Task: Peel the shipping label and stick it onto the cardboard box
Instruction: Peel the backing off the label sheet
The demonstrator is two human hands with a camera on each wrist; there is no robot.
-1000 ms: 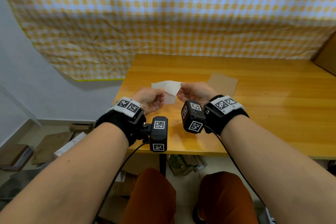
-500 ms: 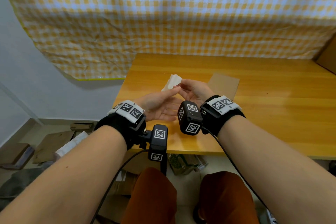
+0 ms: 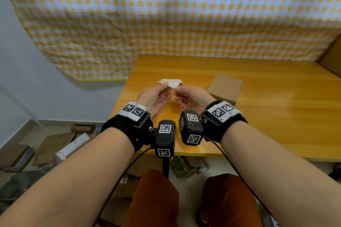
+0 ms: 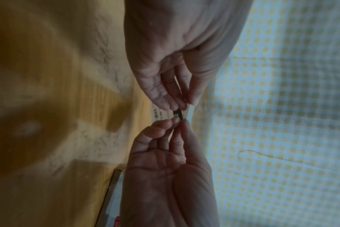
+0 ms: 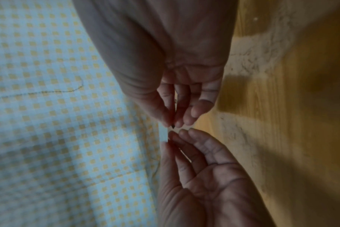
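1. Your left hand (image 3: 154, 97) and right hand (image 3: 190, 96) both pinch the label (image 3: 170, 82) at their fingertips, above the bench (image 3: 276, 116); your other fingers hang loosely curled.
2. The label's long axis runs 9 to 3 between your hands; whether the backing has begun to part, you cannot tell from these views.
3. The box (image 3: 224, 88) sits on the bench at about 2 o'clock from your right hand, just beside its wrist, untouched; so your right hand is nearer for the sticking, I judge.
4. No label is on the box yet.
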